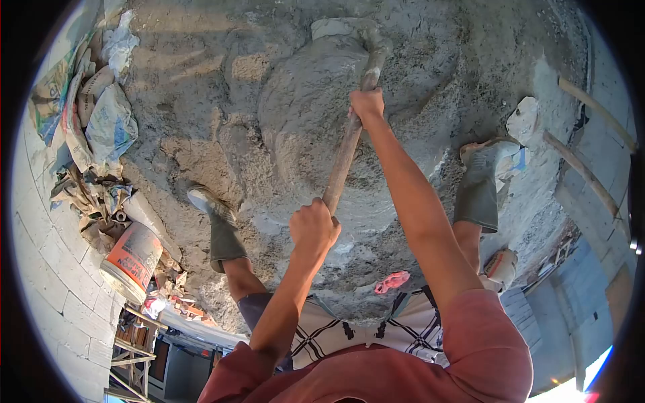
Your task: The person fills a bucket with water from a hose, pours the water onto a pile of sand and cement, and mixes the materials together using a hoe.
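Observation:
Both my hands are wrapped around the wooden handle of a hoe [346, 151]. My left hand [314, 227] is closed near the handle's lower end. Farther up, my right hand [367, 104] grips it closer to the head. The hoe's mortar-coated blade [336, 28] rests at the far side of a mound of wet grey mortar [312, 94]; its lower edge is hard to make out against the mix. My two booted feet stand apart on either side of the mortar.
Crumpled cement sacks [111, 124] lie along the left block wall [57, 269], with an orange and white bucket [132, 262] below them. A pink object [392, 282] lies near my legs. Wooden poles [583, 173] lean at the right.

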A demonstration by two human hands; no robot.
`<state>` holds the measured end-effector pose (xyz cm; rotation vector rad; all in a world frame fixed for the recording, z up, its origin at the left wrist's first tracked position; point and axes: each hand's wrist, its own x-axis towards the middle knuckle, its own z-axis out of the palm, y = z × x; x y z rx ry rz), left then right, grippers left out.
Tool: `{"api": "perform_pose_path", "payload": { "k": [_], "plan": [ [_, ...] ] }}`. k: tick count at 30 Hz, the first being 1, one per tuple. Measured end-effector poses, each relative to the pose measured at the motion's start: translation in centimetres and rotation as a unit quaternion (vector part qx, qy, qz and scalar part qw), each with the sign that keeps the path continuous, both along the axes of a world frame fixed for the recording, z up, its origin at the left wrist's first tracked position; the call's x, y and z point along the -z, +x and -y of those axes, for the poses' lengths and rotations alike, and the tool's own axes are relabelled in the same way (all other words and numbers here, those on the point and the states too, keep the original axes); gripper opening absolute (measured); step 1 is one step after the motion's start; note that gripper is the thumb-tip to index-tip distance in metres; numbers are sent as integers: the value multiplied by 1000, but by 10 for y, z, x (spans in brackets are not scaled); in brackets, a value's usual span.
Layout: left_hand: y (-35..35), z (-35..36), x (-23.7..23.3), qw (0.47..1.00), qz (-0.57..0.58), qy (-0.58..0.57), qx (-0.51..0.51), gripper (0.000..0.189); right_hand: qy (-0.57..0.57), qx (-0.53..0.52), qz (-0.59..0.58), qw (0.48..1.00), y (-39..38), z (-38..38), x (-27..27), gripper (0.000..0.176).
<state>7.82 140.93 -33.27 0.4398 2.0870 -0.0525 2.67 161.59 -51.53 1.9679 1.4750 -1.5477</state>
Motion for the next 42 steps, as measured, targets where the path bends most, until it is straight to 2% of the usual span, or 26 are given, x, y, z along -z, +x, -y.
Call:
{"api": "perform_pose_path", "payload": {
  "k": [1,2,3,4,5,6,7,9,11,12,15,17,19,20,21,23,24,26,28,29,31,33,35,38,40,42],
  "plan": [
    [7,19,-18,999,19,-37,-4,25,-8,-28,16,999,17,29,-7,51],
    [25,47,-25,998,30,-48,-22,26,31,-74,52,995,48,64,28,52],
    [44,69,-42,996,43,-49,-56,25,49,-104,78,990,65,93,1,48],
    [74,93,-50,993,39,-72,-85,24,-19,20,0,1000,90,121,-13,43],
    [100,116,-61,989,37,-95,-106,25,47,-6,-23,999,142,160,24,42],
    [110,125,-82,986,36,-105,-123,24,-31,69,-19,997,134,161,-38,42],
    [130,148,-95,987,31,-72,-142,23,-58,90,-5,994,141,168,-65,45],
    [143,160,-95,982,26,-46,-183,21,-47,63,18,997,133,166,-114,49],
    [139,157,-81,978,-23,-3,-207,19,-26,57,-61,996,90,146,-134,42],
    [120,151,-53,975,-76,27,-206,19,-41,81,-118,989,57,133,-121,39],
    [-16,108,31,965,-159,56,-201,21,-50,80,-260,961,-88,89,-56,29],
    [-102,85,42,968,-172,49,-177,21,-80,77,-310,944,-174,81,-10,20],
    [-118,76,33,975,-129,5,-183,22,-121,50,-286,949,-202,96,28,18],
    [-120,77,29,979,-88,-34,-179,23,-81,-46,-221,971,-202,110,33,24],
    [-111,90,23,980,-82,-40,-179,23,-40,-141,-147,978,-197,123,35,31],
    [-74,121,9,974,8,-39,-224,26,17,-191,-44,980,-158,155,-6,47],
    [-42,132,6,973,20,-28,-226,28,11,-243,0,970,-134,167,-16,61],
    [19,149,0,968,41,-30,-245,30,-27,-293,86,952,-84,188,-39,67],
    [70,154,-8,960,64,-66,-266,31,-8,-305,42,951,-15,206,-12,73],
    [96,157,-17,950,87,-92,-287,31,-50,-262,8,964,21,213,-1,64],
    [148,157,-53,942,90,-108,-304,32,-37,-238,0,971,66,220,-42,49],
    [174,156,-79,940,93,-103,-311,32,-45,-185,-31,981,89,222,-98,44],
    [197,161,-91,940,57,-67,-330,34,-44,-148,-51,987,79,203,-117,42],
    [127,130,-21,954,-53,22,-293,23,-46,-42,-162,985,14,142,-109,34],
    [49,101,41,955,-123,85,-254,28,-10,-30,-224,974,-57,94,-66,30],
    [-15,69,47,965,-69,68,-242,24,-9,-66,-199,978,-98,65,-21,22]
  ]
}}
